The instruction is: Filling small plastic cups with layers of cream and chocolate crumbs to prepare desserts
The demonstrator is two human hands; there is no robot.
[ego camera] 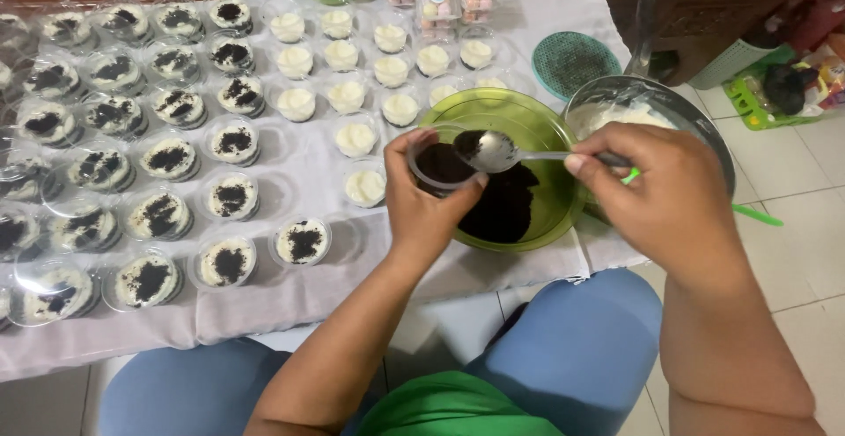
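My left hand (426, 210) holds a small clear cup (440, 165) topped with dark crumbs, tilted over a green bowl (546, 137) that holds a heap of dark crumbs (503, 209). My right hand (664, 197) grips a metal spoon (495, 151) by its handle. The spoon's bowl carries a little dark crumb and sits just over the cup's rim.
On a white cloth (308, 295) to the left stand several clear cups with cream and dark crumbs (231, 197), and several plain cream cups (356, 139) near the middle. A metal bowl of white cream (616, 112) sits right of the green bowl. A round green mesh lid (576, 64) lies behind.
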